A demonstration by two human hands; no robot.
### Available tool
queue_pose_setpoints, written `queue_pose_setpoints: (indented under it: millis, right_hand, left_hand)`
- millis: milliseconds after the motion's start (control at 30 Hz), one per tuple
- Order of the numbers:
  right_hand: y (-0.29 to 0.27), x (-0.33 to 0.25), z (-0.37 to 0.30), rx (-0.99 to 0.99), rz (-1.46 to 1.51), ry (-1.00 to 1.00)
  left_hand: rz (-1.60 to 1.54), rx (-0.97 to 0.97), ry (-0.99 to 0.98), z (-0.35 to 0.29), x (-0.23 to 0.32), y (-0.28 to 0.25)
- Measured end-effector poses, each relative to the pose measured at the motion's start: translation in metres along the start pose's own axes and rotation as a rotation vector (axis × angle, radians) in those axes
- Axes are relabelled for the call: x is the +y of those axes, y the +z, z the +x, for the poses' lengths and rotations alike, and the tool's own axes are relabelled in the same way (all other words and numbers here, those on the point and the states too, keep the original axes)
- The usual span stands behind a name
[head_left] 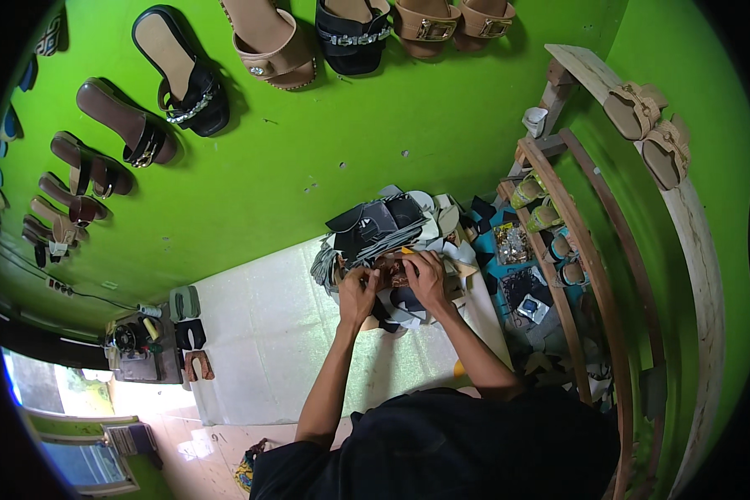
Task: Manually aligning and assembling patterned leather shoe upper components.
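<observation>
Left hand point(357, 292), right hand point(427, 280) pinching glossy brown piece point(391, 273) above layered scraps point(378, 227)

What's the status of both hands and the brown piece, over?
Left hand and right hand gripping shiny brown piece. Cut scraps crowd around it. Dark stack just beyond.

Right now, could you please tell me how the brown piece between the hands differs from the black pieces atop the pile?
The brown piece looks shiny; the black pieces look duller. The left hand and right hand hold the brown piece, while the black pieces lie farther off on the pile.
</observation>
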State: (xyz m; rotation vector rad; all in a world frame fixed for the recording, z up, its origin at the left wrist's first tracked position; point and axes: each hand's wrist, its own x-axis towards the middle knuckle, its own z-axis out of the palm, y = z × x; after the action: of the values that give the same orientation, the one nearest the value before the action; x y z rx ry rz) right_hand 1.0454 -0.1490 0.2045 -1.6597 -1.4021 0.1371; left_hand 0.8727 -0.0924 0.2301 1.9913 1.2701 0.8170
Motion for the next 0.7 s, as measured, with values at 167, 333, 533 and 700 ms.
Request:
queue_pose_setpoints:
  millis: [167, 333, 533, 700]
  right_hand:
    - [-0.02, -0.046, 0.015, 0.18, 0.08, -0.093]
    - [-0.027, -0.081, 0.0, 0.194, 0.061, -0.284]
    - [-0.02, -0.101, -0.034, 0.046, 0.145, -0.315]
    - [-0.025, -0.106, -0.052, -0.039, 0.27, -0.287]
  left_hand:
    - [-0.321, -0.163, -0.244, -0.007, 0.025, -0.025]
    - [-0.767, -0.159, -0.507, -0.013, 0.048, -0.04]
    - [-0.712, -0.051, -0.404, -0.039, 0.027, -0.049]
    - [-0.175, -0.037, -0.049, -0.062, 0.019, -0.078]
